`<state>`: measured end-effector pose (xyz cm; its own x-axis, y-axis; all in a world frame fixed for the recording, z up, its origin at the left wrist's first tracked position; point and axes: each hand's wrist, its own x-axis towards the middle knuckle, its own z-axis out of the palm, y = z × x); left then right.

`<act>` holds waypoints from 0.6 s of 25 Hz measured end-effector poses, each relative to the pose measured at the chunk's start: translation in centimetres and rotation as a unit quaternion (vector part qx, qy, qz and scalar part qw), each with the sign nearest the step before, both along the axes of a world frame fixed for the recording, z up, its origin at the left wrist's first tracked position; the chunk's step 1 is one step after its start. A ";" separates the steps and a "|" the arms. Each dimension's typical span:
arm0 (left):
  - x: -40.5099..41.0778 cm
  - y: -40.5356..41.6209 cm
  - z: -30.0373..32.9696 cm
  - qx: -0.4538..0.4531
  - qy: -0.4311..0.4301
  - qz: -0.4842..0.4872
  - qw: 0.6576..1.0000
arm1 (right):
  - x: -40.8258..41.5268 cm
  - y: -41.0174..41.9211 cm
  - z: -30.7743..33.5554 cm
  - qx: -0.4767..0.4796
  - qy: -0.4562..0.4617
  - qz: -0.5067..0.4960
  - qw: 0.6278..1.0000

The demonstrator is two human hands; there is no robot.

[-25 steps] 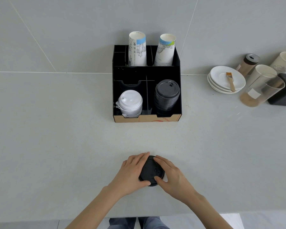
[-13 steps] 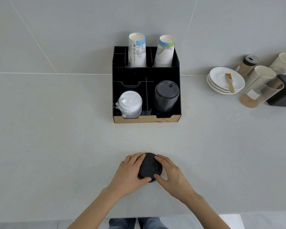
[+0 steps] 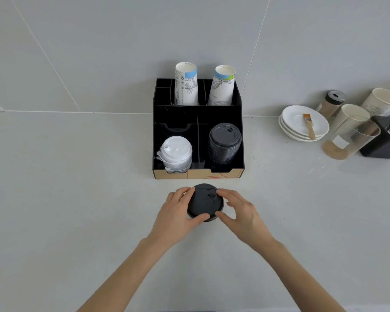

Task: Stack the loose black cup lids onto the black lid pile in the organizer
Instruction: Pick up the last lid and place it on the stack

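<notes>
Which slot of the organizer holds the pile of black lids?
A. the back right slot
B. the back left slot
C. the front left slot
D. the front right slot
D. The black lid pile stands in the front right slot of the organizer, beside the white lids in the front left one; the back slots hold paper cups.
</notes>
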<state>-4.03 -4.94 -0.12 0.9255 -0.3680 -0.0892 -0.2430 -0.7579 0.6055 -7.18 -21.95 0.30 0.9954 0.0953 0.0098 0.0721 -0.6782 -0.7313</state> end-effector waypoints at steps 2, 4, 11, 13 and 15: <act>1.1 -0.1 0.9 -0.013 -0.008 -0.013 1.000 | 1.3 -0.8 0.9 -0.011 -0.018 0.012 1.000; 2.2 -0.2 1.8 -0.019 -0.020 -0.028 0.999 | 2.5 -1.6 1.8 -0.018 -0.030 0.021 0.999; 5.6 -2.0 3.7 -0.031 -0.062 -0.013 0.998 | 6.2 -3.5 4.5 -0.039 -0.057 0.031 0.997; 6.6 -2.9 4.2 -0.028 -0.075 0.003 0.997 | 7.3 -3.9 4.9 -0.045 -0.067 0.028 0.996; 7.7 -4.0 4.6 -0.023 -0.082 0.016 0.996 | 8.6 -4.3 5.2 -0.053 -0.072 0.021 0.996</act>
<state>3.71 -8.90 4.44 0.9380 -0.3375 0.0796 -0.3165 -0.7396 0.5940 1.37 -26.28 5.50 0.9795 0.1448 0.1401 0.2011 -0.7448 -0.6362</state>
